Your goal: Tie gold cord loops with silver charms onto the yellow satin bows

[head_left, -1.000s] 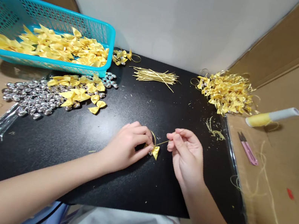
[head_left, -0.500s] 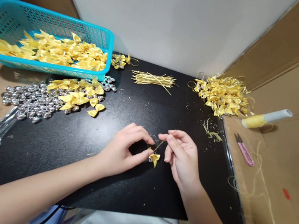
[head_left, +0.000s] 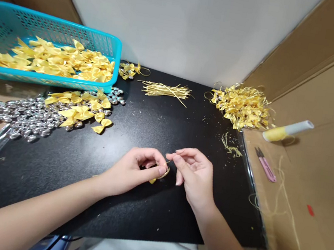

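Observation:
My left hand (head_left: 139,168) pinches a gold cord at thumb and fingertips, over the middle front of the black table. Under those fingers a yellow bow (head_left: 153,180) shows only as a small corner; the rest of it is hidden. A short curve of the gold cord (head_left: 164,174) is visible beside the left fingertips. Close by on the right, my right hand (head_left: 195,170) is closed in a pinch at thumb and index finger, on what looks like the cord's thin end. The two hands' fingertips nearly meet.
A blue basket (head_left: 117,63) of yellow bows stands back left, with silver bells (head_left: 35,120) and loose bows (head_left: 76,113) before it. Gold cords (head_left: 166,90) lie at the back. Finished-looking bows (head_left: 242,105) are heaped right, near cord scraps (head_left: 230,146), pink snips (head_left: 266,167) and a tube (head_left: 287,130).
My left fingers have closed over the bow, which was in plain sight between the hands. The right hand's pinch has come nearer the left fingertips. The view has shifted slightly.

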The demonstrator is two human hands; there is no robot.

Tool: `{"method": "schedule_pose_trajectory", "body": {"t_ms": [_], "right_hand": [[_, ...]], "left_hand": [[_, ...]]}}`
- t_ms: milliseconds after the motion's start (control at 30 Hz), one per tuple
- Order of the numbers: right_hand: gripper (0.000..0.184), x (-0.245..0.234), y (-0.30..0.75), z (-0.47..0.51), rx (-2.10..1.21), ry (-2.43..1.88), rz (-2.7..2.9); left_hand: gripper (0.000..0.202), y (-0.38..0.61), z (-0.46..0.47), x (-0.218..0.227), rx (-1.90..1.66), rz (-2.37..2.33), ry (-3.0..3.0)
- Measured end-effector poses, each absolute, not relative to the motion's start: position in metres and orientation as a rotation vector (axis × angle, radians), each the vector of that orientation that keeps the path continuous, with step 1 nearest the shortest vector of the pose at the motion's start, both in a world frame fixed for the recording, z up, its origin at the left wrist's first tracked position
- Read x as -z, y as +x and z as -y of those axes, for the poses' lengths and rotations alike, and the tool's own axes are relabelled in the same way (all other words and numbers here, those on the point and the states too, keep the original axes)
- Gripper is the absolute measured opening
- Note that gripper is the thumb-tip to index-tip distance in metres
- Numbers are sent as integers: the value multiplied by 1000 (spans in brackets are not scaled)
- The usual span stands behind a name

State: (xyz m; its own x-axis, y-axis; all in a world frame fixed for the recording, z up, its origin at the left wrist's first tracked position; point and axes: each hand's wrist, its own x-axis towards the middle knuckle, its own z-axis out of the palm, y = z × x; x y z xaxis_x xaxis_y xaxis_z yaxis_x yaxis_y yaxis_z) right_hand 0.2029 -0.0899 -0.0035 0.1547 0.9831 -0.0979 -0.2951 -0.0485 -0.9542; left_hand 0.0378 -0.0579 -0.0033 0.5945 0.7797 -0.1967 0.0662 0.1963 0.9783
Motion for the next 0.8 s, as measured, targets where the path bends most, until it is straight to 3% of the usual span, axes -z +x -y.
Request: {"method": "schedule_pose_trajectory", "body": {"t_ms": [267, 500, 667, 800], "right_hand": [[21, 9, 206, 83, -1279, -1165, 745], [15, 11, 200, 85, -1188, -1238, 885], [5, 8, 199, 95, -776, -1248, 1295], [6, 8, 198, 96, -712, -1254, 1325]], "left_hand": [[25, 36, 56, 4, -593, -891, 1494], [6, 32, 56, 6, -825, -887, 1627], [14, 32, 57, 11, -881, -962, 1420], [24, 31, 57, 17, -855, -998, 1258]]}}
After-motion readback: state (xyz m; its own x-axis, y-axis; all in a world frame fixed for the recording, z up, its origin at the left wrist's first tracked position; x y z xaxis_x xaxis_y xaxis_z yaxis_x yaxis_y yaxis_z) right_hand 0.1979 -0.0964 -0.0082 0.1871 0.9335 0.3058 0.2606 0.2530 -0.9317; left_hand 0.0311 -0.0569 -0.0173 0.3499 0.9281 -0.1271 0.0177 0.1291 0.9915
